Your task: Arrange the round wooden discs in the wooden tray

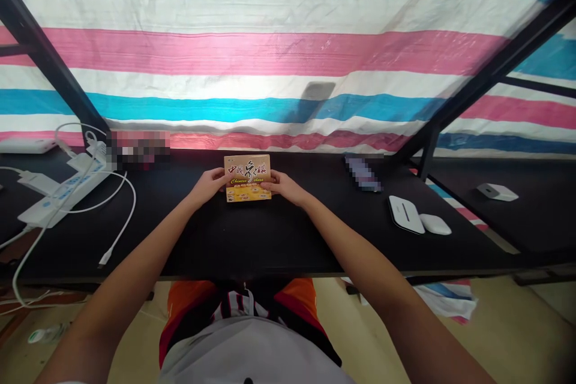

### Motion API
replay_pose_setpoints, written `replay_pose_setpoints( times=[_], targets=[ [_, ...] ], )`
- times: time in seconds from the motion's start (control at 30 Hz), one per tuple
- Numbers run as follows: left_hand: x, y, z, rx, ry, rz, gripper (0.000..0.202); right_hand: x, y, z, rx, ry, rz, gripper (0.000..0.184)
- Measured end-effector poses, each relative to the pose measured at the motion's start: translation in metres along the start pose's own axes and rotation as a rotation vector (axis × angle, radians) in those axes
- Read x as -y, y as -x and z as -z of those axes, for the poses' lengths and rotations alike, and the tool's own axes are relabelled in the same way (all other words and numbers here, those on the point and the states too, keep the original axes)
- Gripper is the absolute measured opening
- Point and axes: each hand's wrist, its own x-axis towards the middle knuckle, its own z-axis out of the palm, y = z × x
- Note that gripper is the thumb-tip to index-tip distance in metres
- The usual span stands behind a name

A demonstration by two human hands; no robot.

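Note:
A small tan and yellow Chinese chess box [248, 179] is held between my two hands over the middle of the black desk [252, 240]. Its printed front, lettered "Chinese chess", faces me. My left hand [212, 185] grips the left edge, and my right hand [285, 187] grips the right edge with the thumb on the front. The fingers behind the box are hidden. Whether the box rests on the desk or is lifted slightly off it, I cannot tell.
On the left lies a white power strip [67, 192] with several cables, one loose cable end [105, 257] near the front edge. To the right are a blurred phone [362, 173], a white flat device [406, 215] and a white earbud case [435, 224]. Striped sheeting [270, 54] hangs behind.

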Motion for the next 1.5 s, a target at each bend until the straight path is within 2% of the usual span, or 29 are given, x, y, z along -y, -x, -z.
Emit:
replay_pose_setpoints(
  times=[0.1,0.2,0.33,0.47,0.6,0.7,0.83,0.9,0.97,1.13,1.3,1.4,1.5],
  targets=[
    [-0.002,0.001,0.004,-0.031,-0.081,-0.068,0.048,-0.004,-0.002,-0.002,-0.036,0.027,0.132,0.044],
    [-0.003,0.002,0.005,0.001,-0.073,-0.094,0.049,-0.006,-0.003,0.000,-0.127,0.190,0.252,0.046],
    [-0.006,0.004,0.005,0.101,0.140,0.017,0.051,-0.006,0.000,0.007,-0.282,0.586,0.380,0.037],
    [-0.006,0.004,0.005,0.211,0.409,0.193,0.046,-0.006,0.000,0.011,-0.274,0.887,0.604,0.020],
    [-0.004,0.005,0.000,0.166,0.393,0.225,0.039,-0.009,-0.002,0.009,-0.301,1.050,0.682,0.027],
    [-0.002,0.006,-0.005,0.170,0.399,0.202,0.050,-0.010,-0.002,0.009,-0.380,1.117,0.692,0.033],
    [-0.002,0.007,-0.007,0.129,0.439,0.228,0.096,-0.010,-0.003,0.009,-0.526,1.081,0.671,0.044],
    [-0.002,0.006,-0.007,0.109,0.450,0.237,0.107,-0.009,-0.002,0.009,-0.568,1.000,0.633,0.045],
    [0.000,0.005,-0.007,0.102,0.440,0.217,0.102,-0.006,0.000,0.009,-0.546,0.883,0.564,0.044],
    [0.001,0.004,-0.007,0.042,0.391,0.094,0.059,0.004,0.007,0.006,-0.461,0.656,0.377,0.040],
    [-0.004,0.005,-0.005,-0.015,0.370,0.006,0.060,0.006,0.005,0.002,-0.376,0.400,0.318,0.056],
    [-0.005,0.006,-0.005,-0.009,0.341,0.005,0.061,0.004,0.001,0.004,-0.273,0.290,0.270,0.047],
    [-0.003,0.006,-0.007,-0.022,0.328,0.012,0.062,0.003,-0.001,0.007,-0.249,0.281,0.254,0.041]
  ],
)
